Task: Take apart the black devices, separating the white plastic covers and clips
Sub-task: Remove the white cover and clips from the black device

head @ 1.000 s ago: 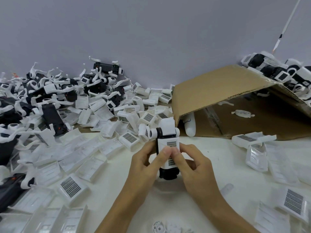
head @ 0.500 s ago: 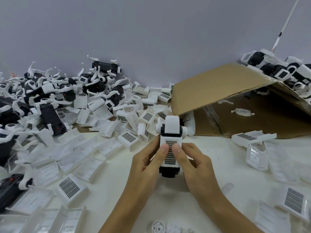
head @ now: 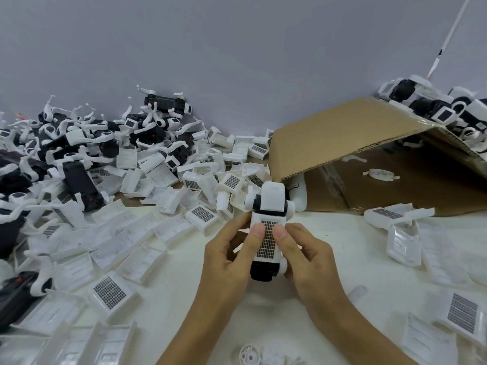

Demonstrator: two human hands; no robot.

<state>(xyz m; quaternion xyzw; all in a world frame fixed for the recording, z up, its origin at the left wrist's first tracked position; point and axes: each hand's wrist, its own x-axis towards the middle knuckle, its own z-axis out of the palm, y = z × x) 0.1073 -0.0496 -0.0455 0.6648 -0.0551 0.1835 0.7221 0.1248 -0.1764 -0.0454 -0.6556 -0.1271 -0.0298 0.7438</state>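
Left hand and right hand grip one device at frame centre, fingers curled round it, both thumbs pressing its white cover. Loose covers lie at 9 o'clock; cardboard box at 2 o'clock.

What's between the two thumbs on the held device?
In the head view, the white cover's dark grid label separates the left hand's thumb from the right hand's.

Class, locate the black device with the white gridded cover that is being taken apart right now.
In the head view the black device with the white gridded cover sits centre frame, held between left hand and right hand, just before the brown cardboard flap.
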